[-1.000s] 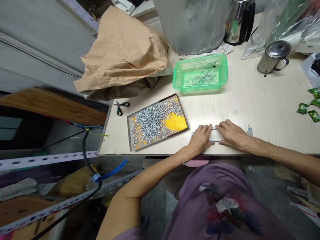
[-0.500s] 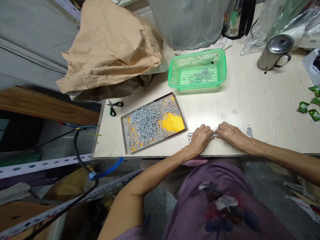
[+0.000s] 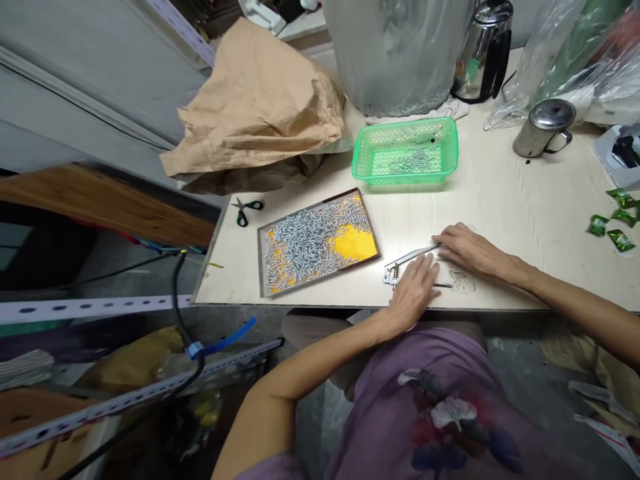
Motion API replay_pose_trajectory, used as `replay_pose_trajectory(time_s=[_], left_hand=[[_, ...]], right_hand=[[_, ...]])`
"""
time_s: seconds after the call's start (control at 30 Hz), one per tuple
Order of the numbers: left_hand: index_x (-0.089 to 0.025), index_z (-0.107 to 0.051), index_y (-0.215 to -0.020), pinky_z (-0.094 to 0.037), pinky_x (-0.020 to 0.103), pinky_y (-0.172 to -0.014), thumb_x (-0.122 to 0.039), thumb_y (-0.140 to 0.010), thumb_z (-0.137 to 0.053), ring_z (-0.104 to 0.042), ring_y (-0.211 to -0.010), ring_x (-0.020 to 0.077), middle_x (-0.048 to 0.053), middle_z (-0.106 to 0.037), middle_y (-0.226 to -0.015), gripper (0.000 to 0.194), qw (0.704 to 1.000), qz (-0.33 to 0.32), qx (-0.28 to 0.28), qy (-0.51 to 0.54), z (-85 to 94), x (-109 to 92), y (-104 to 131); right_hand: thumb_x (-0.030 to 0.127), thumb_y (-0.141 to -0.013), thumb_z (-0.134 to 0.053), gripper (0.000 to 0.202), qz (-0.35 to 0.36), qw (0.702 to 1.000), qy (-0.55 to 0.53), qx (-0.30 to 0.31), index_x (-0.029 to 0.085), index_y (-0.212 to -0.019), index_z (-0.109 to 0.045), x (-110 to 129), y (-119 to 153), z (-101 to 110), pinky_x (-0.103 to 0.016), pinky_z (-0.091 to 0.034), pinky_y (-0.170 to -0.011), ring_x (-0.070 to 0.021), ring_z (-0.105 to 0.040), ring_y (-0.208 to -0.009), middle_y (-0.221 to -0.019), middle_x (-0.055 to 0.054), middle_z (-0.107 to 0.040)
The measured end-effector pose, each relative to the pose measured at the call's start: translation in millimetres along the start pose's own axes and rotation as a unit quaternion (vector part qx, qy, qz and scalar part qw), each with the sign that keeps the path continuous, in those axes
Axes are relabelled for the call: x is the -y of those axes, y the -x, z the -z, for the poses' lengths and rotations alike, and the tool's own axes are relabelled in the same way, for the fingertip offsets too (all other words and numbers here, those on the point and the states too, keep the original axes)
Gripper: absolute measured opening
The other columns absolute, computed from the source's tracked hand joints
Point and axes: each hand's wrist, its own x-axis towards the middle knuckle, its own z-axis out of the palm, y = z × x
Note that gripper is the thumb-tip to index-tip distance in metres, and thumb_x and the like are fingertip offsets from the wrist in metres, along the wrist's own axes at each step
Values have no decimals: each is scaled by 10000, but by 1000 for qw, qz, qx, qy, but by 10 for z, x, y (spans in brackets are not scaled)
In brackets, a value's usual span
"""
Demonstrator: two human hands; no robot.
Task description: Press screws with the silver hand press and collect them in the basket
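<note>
Resting on a metal hand tool: both hands, left hand, right hand.

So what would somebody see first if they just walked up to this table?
Probably the flat tray left of the hands, heaped with shiny screws over a bright yellow bottom. Behind it sits a green basket holding a few more. Near the table's front edge, the left hand lies flat beside a thin metal tool that the right hand touches.

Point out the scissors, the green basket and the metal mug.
scissors (image 3: pixel 245 211), head view, on the green handles.
green basket (image 3: pixel 405 175), head view, on its near wall.
metal mug (image 3: pixel 537 137), head view, on its side wall.
</note>
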Motion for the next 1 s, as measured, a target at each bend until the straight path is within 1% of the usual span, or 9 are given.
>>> replay_pose_trajectory(time_s=[0.17,0.3,0.37,0.5,0.6,0.7,0.87,0.93,1.0], left_hand=[[-112,-396,-1397,-300,530,-1168,-529,-949,-441,-357,-1424,318,222,-474,-1444,614,998,-36,4,54,-194,-283,118],[-126,-404,-1397,-275,547,-1179,-551,-938,-455,-365,-1420,316,209,-503,-1420,628,996,-29,1,86,-189,-305,103],[-124,-404,-1402,-291,541,-1173,-543,-939,-459,-365,-1419,316,214,-490,-1429,627,994,-27,6,101,-183,-284,85],[-98,-449,-1383,-355,534,-1129,-519,-915,-515,-411,-1378,358,223,-511,-1404,632,994,-7,37,103,-222,-280,96],[-157,-515,-1356,-427,497,-1079,-460,-931,-496,-460,-1344,327,156,-560,-1371,522,996,-35,15,79,-227,-295,212],[-273,-640,-1213,-545,372,-918,-385,-951,-482,-602,-1172,234,78,-667,-1199,326,996,-68,-27,53,-137,-249,423],[-224,-697,-984,-558,306,-739,-316,-931,-553,-646,-828,171,66,-690,-894,178,992,-70,-106,10,307,200,678],[-186,-683,-1007,-536,301,-732,-214,-947,-509,-615,-802,162,73,-673,-871,186,976,1,-209,-60,553,528,652],[-168,-680,-1001,-512,305,-720,-193,-948,-506,-584,-811,175,82,-659,-879,184,954,99,-244,-141,768,883,557]], right_hand=[[249,-946,-494,208,-46,996,82,5,161,-912,-679,-99,-261,-9,-337,-373,-723,-237,-514,-866,-932,-116,-645],[243,-940,-523,179,-62,989,133,-4,169,-921,-685,-19,-439,50,-344,-327,-710,-243,-496,-882,-940,-113,-662],[201,-935,-519,170,-11,990,142,-5,177,-953,-686,172,-469,43,-340,-319,-712,-238,-487,-898,-977,-111,-659],[187,-899,-587,115,200,972,104,71,220,-913,-697,670,-507,-121,-338,-333,-769,-233,-473,-1029,-1055,-77,-647],[167,-850,-646,99,266,954,101,98,198,-767,-690,881,-571,-277,-343,-348,-801,-240,-473,-1097,-1028,-70,-650],[162,-862,-623,147,305,942,106,86,178,-727,-679,906,-638,-386,-352,-369,-804,-251,-493,-1108,-963,-79,-655],[158,-919,-536,158,320,946,34,34,155,-803,-644,825,-682,-479,-339,-412,-728,-204,-548,-887,-863,-78,-651],[182,-959,-459,191,287,956,-51,-34,159,-863,-622,784,-706,-417,-324,-432,-711,-182,-546,-814,-841,-75,-648],[205,-981,-400,220,238,956,-127,-118,166,-898,-601,706,-768,-252,-311,-453,-695,-172,-553,-780,-823,-68,-643]])
